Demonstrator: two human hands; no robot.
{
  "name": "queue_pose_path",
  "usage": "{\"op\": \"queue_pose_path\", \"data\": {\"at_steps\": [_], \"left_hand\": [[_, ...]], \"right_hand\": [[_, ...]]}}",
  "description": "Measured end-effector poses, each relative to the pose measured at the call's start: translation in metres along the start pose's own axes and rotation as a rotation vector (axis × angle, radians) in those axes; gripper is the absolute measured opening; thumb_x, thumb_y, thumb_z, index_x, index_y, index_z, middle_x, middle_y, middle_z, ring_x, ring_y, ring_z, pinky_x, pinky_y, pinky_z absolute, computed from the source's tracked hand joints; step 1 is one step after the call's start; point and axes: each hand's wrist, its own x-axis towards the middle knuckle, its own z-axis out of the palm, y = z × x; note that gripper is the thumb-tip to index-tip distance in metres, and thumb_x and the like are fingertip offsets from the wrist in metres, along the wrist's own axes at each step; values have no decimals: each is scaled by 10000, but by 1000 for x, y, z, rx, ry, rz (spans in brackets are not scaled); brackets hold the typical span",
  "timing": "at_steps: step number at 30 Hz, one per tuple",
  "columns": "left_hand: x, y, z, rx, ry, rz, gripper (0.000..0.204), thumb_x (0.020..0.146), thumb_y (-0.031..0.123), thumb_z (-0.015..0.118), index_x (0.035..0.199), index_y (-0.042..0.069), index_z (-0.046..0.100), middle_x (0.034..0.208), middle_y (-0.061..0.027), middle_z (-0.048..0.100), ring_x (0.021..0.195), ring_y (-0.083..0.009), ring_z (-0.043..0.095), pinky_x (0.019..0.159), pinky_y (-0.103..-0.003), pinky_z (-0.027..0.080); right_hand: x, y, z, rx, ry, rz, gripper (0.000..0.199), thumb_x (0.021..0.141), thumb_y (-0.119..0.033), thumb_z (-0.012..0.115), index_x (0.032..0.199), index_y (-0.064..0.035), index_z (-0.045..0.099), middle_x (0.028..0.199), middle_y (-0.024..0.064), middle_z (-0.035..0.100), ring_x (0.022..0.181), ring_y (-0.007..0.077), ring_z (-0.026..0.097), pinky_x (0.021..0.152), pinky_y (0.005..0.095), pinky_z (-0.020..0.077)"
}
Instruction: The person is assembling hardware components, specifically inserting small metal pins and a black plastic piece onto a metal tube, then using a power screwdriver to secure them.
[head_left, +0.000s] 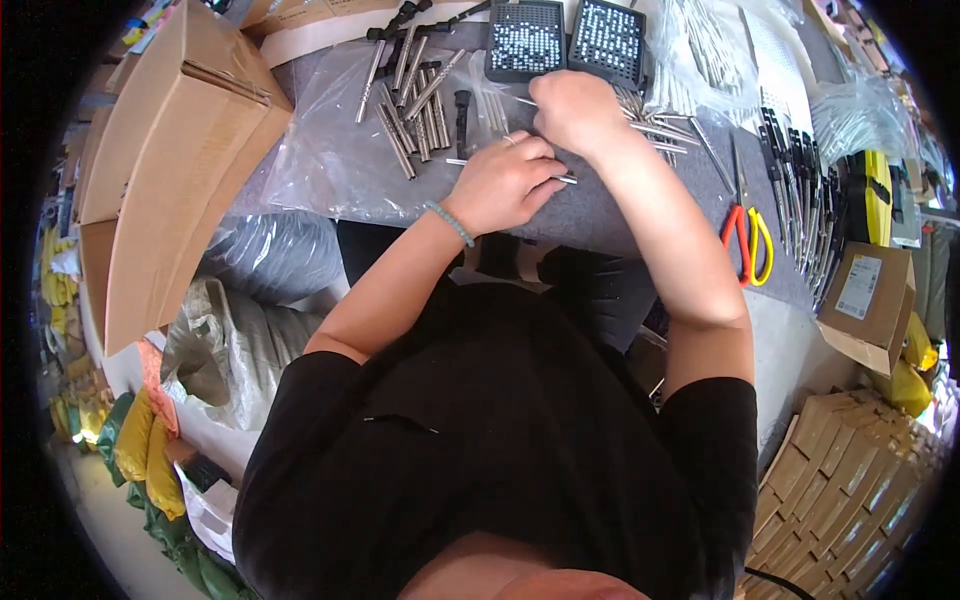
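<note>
I see my left hand with fingers closed around a thin metal rod just above the tabletop, its tip poking past them, while my right hand curls shut over loose rods just beyond.

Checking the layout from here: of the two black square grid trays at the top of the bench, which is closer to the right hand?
The right-hand black grid tray, tilted, sits just above the right hand. The other black grid tray lies farther left.
</note>
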Motion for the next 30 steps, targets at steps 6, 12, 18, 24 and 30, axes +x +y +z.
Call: {"op": "queue_pose_path", "data": {"at_steps": [6, 12, 18, 24, 30], "left_hand": [[5, 3, -3, -24, -79, -37, 162, 769, 120, 657, 928, 92, 664, 886, -65, 577, 846, -261, 561, 733, -352, 478], [10, 4, -6, 11, -243, -47, 206, 798, 115, 625, 1003, 138, 640, 904, -76, 547, 889, -272, 546, 771, -381, 458], [12, 4, -7, -15, -274, -61, 203, 808, 111, 612, 1008, 145, 631, 915, -76, 543, 896, -277, 547, 784, -384, 447], [14, 0, -5, -44, -262, -56, 202, 812, 108, 604, 1012, 121, 622, 912, -82, 549, 896, -283, 543, 788, -390, 441], [13, 0, -5, -49, -257, -61, 208, 806, 110, 605, 1013, 107, 621, 918, -85, 556, 902, -288, 540, 798, -391, 435]], "right_hand": [[-46, 18, -16, 233, 266, 71, 192, 745, -105, 575, 911, -48, 653, 838, 162, 649, 789, 333, 640, 699, 421, 509], [-119, 8, -1, 998, 275, 485, 257, 818, -77, 587, 1075, -66, 587, 825, 139, 646, 764, 306, 644, 662, 369, 500], [-148, 8, 8, 427, 332, 400, 219, 806, -100, 648, 1023, -79, 626, 832, 86, 639, 749, 255, 633, 670, 354, 492], [-140, 1, 16, 473, 484, 368, 107, 749, -132, 706, 851, -99, 704, 857, 67, 612, 826, 254, 571, 745, 335, 459], [-139, 2, 28, 557, 468, 362, 109, 749, -166, 710, 848, -121, 710, 835, 46, 618, 829, 243, 566, 762, 345, 431]]}}
